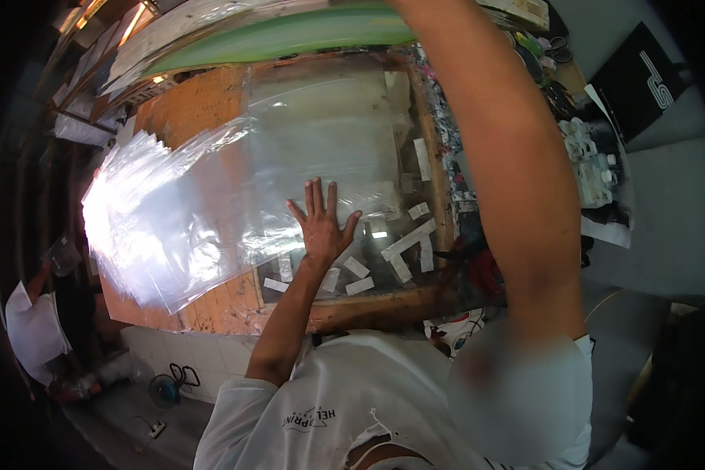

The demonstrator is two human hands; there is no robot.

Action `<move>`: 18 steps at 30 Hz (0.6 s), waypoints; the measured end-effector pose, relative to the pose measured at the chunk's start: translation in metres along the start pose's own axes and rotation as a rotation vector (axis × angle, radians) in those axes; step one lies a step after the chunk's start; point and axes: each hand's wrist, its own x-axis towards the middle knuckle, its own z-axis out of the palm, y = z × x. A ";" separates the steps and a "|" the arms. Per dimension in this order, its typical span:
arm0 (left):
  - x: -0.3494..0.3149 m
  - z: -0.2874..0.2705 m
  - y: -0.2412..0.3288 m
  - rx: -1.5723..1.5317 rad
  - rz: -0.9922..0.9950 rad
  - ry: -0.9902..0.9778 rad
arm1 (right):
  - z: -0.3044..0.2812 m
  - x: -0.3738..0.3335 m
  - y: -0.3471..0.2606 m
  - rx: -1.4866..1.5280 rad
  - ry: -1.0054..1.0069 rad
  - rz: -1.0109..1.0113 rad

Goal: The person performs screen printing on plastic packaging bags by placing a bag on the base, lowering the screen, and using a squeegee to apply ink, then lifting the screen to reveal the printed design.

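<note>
My left hand (321, 227) lies flat with its fingers spread on a clear plastic sheet (321, 141) near the middle of the worktable. Its fingertips point to the far side. To its left fans a thick stack of clear plastic sheets (164, 235), glaring white where light strikes it. My right arm (509, 141) stretches up across the right side of the view. The right hand is beyond the upper edge, so what it touches is hidden. At the far side, a frame with a green screen (290, 37) is raised over the table's back.
Several pale tape strips (407, 243) are stuck on the table surface right of and below my left hand. A wooden border (368, 312) runs along the near edge. Clear plastic bottles (599, 176) stand at the right, and shelves (94, 78) rise at the far left.
</note>
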 end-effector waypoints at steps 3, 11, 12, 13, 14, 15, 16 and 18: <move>0.007 0.007 -0.001 -0.026 0.040 -0.027 | 0.001 -0.004 0.002 0.041 -0.004 -0.015; 0.012 0.009 0.015 -0.069 0.047 -0.056 | 0.001 -0.005 0.005 0.056 0.015 -0.027; 0.012 0.011 0.017 -0.068 0.051 -0.060 | -0.001 -0.003 0.006 0.061 -0.020 -0.013; 0.011 0.013 0.019 -0.065 0.053 -0.063 | 0.002 0.002 0.013 0.034 -0.003 -0.076; 0.009 0.014 0.020 -0.062 0.055 -0.065 | 0.005 0.004 0.019 0.024 0.024 -0.111; 0.008 0.014 0.020 -0.068 0.057 -0.054 | 0.008 0.005 0.024 0.014 0.052 -0.146; 0.008 0.013 0.021 -0.073 0.058 -0.042 | 0.010 0.000 0.024 0.022 0.089 -0.154; 0.006 0.011 0.022 -0.069 0.030 -0.029 | 0.009 -0.006 0.018 0.057 0.085 -0.096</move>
